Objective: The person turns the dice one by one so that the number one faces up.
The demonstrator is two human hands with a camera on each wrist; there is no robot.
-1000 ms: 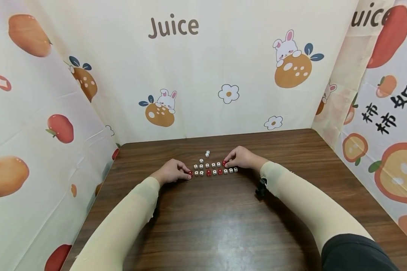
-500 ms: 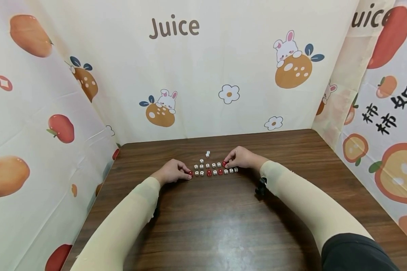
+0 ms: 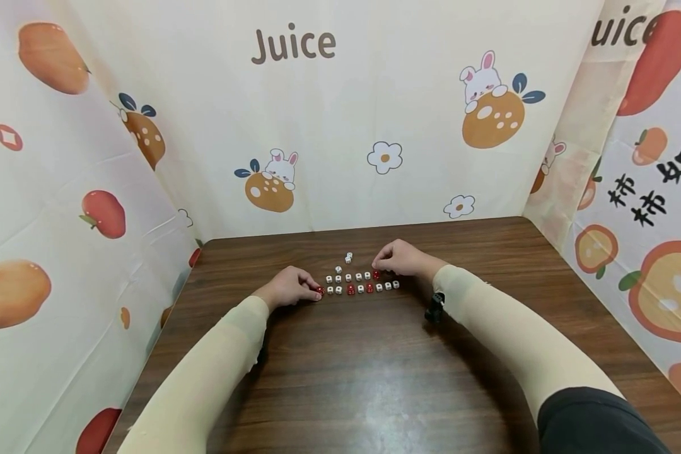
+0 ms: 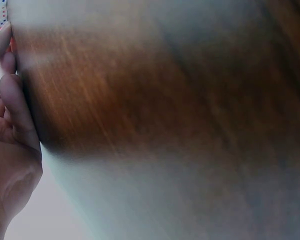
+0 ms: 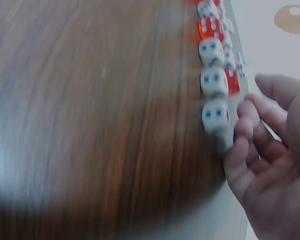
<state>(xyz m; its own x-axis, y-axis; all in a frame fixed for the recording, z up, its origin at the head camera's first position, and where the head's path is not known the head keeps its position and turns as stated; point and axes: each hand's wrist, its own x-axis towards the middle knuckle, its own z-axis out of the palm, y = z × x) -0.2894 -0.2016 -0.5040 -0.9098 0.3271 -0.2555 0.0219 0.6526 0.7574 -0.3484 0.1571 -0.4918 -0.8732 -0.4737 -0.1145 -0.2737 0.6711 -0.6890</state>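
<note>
At the left end of the front row of dice, my left hand (image 3: 291,287) pinches a red die (image 3: 320,291) between thumb and fingers. In the left wrist view the left hand (image 4: 15,115) lies along the left edge, with a bit of red at its fingertips. My right hand (image 3: 404,258) is just behind and above another red die (image 3: 376,275), which ends the second row. Thumb and index finger stand apart in the right wrist view, where the right hand (image 5: 272,150) holds nothing beside a white die (image 5: 216,116).
The front row mixes white dice with red ones, such as a red die (image 3: 350,289). A single white die (image 3: 338,270) and a pair of white dice (image 3: 349,257) lie behind the rows. The brown table (image 3: 340,366) meets a printed cloth (image 3: 329,126) at the back.
My right hand has let go of the red die at the second row's right end and lifted slightly up and back. The left hand keeps its place.
</note>
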